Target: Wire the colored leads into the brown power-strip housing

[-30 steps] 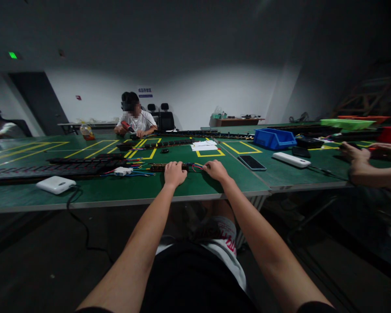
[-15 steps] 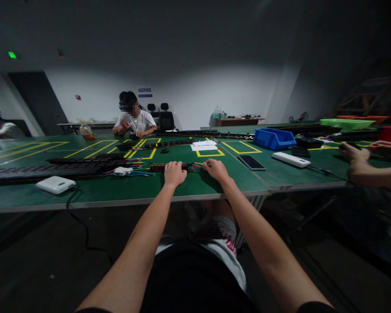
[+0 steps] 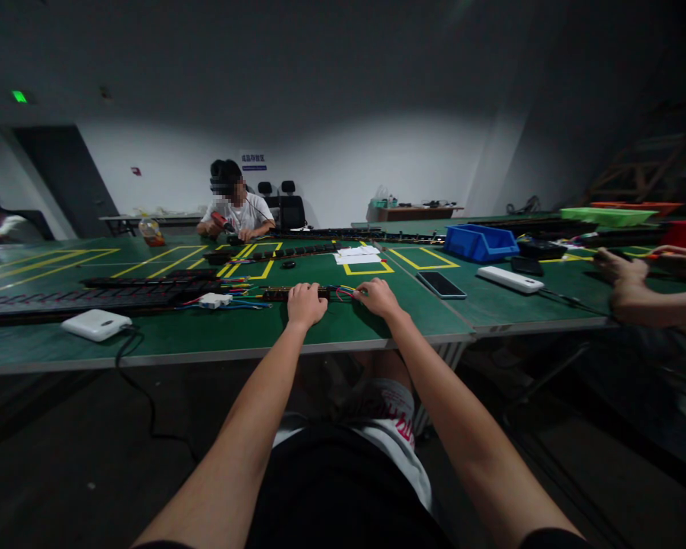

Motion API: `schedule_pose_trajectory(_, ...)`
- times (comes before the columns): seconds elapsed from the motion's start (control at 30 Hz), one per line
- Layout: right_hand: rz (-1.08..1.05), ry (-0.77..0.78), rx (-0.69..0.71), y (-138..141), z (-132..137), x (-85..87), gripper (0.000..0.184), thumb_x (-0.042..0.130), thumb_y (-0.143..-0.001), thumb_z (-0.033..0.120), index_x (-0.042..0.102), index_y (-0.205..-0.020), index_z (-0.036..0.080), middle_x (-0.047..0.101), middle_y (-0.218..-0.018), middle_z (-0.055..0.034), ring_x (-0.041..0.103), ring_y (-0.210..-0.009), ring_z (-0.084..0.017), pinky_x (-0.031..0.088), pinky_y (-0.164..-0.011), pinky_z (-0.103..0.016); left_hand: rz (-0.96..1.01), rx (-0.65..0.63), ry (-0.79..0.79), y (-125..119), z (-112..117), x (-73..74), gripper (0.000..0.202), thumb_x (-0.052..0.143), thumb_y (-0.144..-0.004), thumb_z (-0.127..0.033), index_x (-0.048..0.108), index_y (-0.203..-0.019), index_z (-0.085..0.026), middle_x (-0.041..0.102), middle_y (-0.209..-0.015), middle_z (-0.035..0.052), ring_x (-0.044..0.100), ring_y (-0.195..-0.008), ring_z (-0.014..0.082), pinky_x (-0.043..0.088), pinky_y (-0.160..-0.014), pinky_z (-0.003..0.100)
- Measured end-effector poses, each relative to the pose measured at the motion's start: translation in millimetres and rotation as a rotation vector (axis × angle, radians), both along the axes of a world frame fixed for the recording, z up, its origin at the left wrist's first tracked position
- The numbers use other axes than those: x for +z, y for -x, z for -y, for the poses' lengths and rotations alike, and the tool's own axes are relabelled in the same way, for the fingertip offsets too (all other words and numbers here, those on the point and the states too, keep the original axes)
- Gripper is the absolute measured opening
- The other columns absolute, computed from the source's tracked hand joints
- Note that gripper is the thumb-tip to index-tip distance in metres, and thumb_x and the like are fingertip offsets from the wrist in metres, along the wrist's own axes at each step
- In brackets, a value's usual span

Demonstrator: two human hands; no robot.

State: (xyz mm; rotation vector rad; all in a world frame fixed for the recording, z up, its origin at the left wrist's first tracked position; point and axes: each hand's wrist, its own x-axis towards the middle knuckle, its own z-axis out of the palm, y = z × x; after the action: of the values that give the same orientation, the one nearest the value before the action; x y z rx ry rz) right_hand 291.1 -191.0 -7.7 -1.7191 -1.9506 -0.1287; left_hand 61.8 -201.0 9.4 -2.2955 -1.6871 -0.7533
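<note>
My left hand [image 3: 307,303] rests on the green table [image 3: 343,328], fingers curled over the right end of a dark narrow strip [image 3: 277,293]. My right hand [image 3: 379,297] lies just to the right of it, fingers closed on the coloured wires [image 3: 346,290] that run out of the strip's end. More red, blue and yellow wires and a small white connector block [image 3: 216,300] lie left of the strip. Both forearms reach forward from my lap.
A white power bank [image 3: 96,324] with a black cable lies at the left. A phone [image 3: 441,284], a white bar [image 3: 511,280] and a blue bin [image 3: 480,242] sit to the right. Long black strips [image 3: 142,290] lie left. A co-worker's hands [image 3: 623,267] work at the right; another person [image 3: 237,207] sits opposite.
My right hand has slid slightly left, closer to the wires at the strip's end. My left hand has stayed in place.
</note>
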Motion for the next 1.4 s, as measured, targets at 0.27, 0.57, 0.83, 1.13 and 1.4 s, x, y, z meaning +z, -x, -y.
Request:
schedule_pose_trajectory(0.27, -0.139, -0.041, 0.008, 3.6, 3.7, 5.9, 0.028, 0.065, -0.097, 0.038, 0.075, -0.117, 0.022, 0.077, -0.106, -0.0076, 0.067, -0.099, -0.022, 0.047, -0.081, -0.027, -0.005, -0.003, -0.020, 0.6, -2.7, -3.3, 0.036, 0.052, -0.093, -0.028, 0.068, -0.123, -0.018, 0.070, -0.121, 0.0140, 0.058, -0.120, 0.0311, 0.042, -0.110, 0.045)
schedule_pose_trajectory(0.57, 0.056, 0.040, 0.026, 7.7, 2.2, 9.1, 0.043, 0.043, -0.106, 0.043, 0.080, -0.104, 0.021, 0.078, -0.103, -0.0112, 0.068, -0.100, -0.023, 0.041, -0.084, -0.029, -0.021, 0.025, -0.035, -0.7, -3.3, -4.2, 0.036, 0.055, -0.091, -0.028, 0.068, -0.123, -0.018, 0.070, -0.121, 0.0137, 0.058, -0.119, 0.0303, 0.041, -0.108, 0.043)
schedule_pose_trajectory(0.83, 0.021, -0.112, -0.059, 3.2, -1.3, 5.1, 0.046, 0.041, -0.106, 0.042, 0.079, -0.105, 0.018, 0.073, -0.105, -0.0140, 0.060, -0.103, -0.025, 0.040, -0.089, -0.031, -0.008, 0.001, -0.017, 0.7, -4.3, -3.8, 0.036, 0.054, -0.093, -0.030, 0.067, -0.123, -0.018, 0.070, -0.122, 0.0138, 0.058, -0.120, 0.0305, 0.042, -0.110, 0.045)
schedule_pose_trajectory(1.13, -0.029, -0.095, -0.115, 5.3, 2.4, 8.7, 0.050, 0.043, -0.104, 0.042, 0.079, -0.076, 0.019, 0.074, -0.087, -0.0118, 0.061, -0.086, -0.022, 0.038, -0.074, -0.029, -0.005, -0.009, -0.022, 0.9, -5.4, -4.8, 0.036, 0.053, -0.093, -0.029, 0.067, -0.124, -0.017, 0.070, -0.122, 0.0143, 0.058, -0.121, 0.0311, 0.042, -0.111, 0.047)
schedule_pose_trajectory(1.4, -0.068, -0.109, -0.100, 3.3, 2.7, 10.3, 0.050, 0.039, -0.105, 0.042, 0.078, -0.083, 0.020, 0.076, -0.096, -0.0120, 0.063, -0.090, -0.022, 0.040, -0.077, -0.029, -0.018, 0.005, -0.033, 0.1, -4.6, -5.1, 0.037, 0.054, -0.092, -0.029, 0.068, -0.124, -0.017, 0.070, -0.121, 0.0138, 0.058, -0.120, 0.0308, 0.043, -0.109, 0.046)
